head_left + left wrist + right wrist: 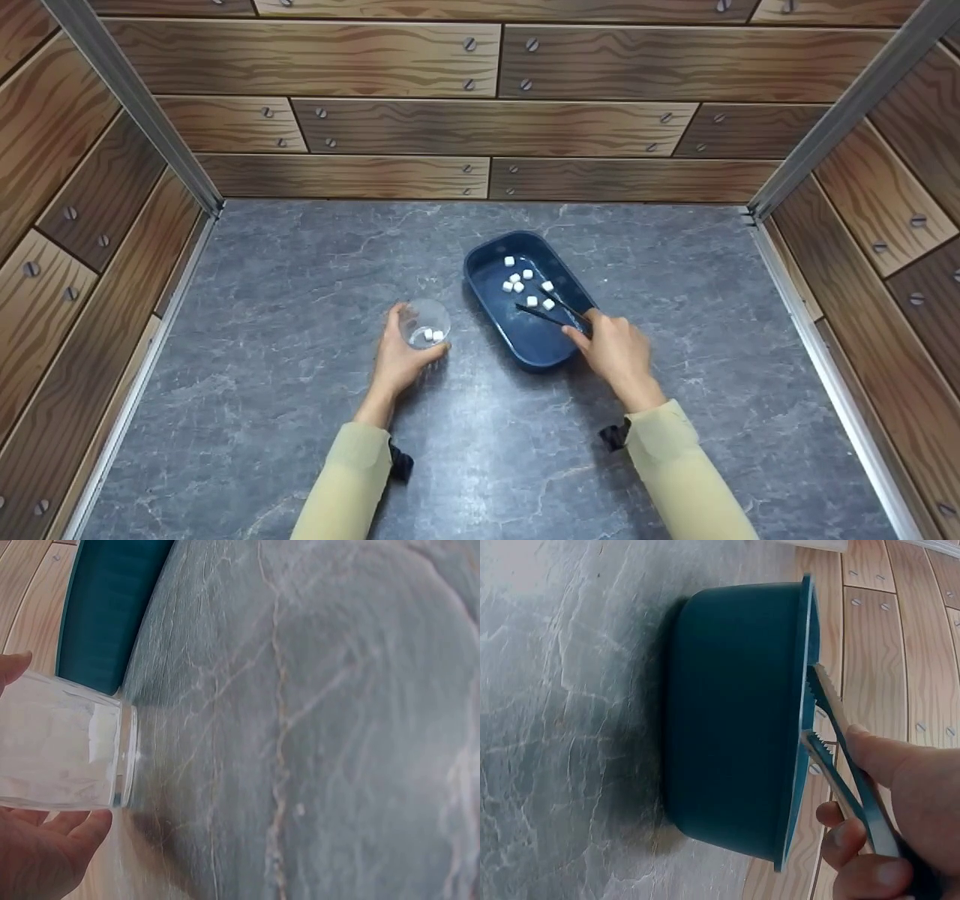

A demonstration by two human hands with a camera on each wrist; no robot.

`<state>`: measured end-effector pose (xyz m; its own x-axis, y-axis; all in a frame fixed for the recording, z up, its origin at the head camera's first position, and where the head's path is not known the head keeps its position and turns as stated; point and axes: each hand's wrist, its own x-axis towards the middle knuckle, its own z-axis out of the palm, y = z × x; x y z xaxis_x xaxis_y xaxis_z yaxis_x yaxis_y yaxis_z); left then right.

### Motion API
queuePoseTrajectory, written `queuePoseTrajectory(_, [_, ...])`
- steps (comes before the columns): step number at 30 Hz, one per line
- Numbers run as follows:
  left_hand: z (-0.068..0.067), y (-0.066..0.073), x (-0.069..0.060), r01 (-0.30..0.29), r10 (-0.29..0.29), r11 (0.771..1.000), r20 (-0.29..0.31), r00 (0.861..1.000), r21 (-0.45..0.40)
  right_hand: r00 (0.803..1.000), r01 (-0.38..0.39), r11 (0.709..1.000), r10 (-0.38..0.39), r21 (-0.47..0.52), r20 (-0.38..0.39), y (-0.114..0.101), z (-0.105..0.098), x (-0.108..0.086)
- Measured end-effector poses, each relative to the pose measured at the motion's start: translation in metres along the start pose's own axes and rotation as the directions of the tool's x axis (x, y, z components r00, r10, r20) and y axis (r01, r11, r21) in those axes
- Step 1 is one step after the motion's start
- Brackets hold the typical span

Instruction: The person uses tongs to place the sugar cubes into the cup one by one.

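A clear plastic cup (426,319) stands upright on the grey surface with two white cubes in its bottom. My left hand (400,358) holds it, thumb and fingers on opposite sides; the left wrist view shows the cup (60,742) close up. To its right is a dark blue tub (491,319) holding several white cubes (518,287). My right hand (619,352) grips dark tongs (551,316) over the tub's near right rim. The tongs' serrated tips are spread apart, reaching in among the cubes. Whether a tip touches a cube I cannot tell.
The grey marbled surface (300,300) is bounded by wood-patterned walls (495,127) at the back and on both sides. Metal strips (825,367) run along the edges and corners. A dark wrist camera (401,463) sits by the left sleeve.
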<state>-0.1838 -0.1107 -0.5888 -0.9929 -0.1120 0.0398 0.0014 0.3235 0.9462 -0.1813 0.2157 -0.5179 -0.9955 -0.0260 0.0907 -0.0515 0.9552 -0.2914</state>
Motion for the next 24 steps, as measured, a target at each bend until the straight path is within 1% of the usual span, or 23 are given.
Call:
queuePoseTrajectory(6, [0.000,0.001,0.000,-0.001,0.001,1.000,0.003,1.000,-0.005,1.000,-0.015,0.999,0.015,-0.042,0.003,0.002,0.002,0.003])
queuePoseTrajectory(14, [0.000,-0.001,0.000,-0.012,0.012,1.000,-0.005,1.000,-0.001,0.997,-0.048,0.996,0.052,-0.077,0.053,-0.003,0.001,0.007])
queuePoseTrajectory(24, [0.000,-0.001,0.000,-0.008,0.008,1.000,0.002,1.000,0.002,0.996,-0.037,0.993,0.045,-0.116,0.072,-0.006,0.004,0.015])
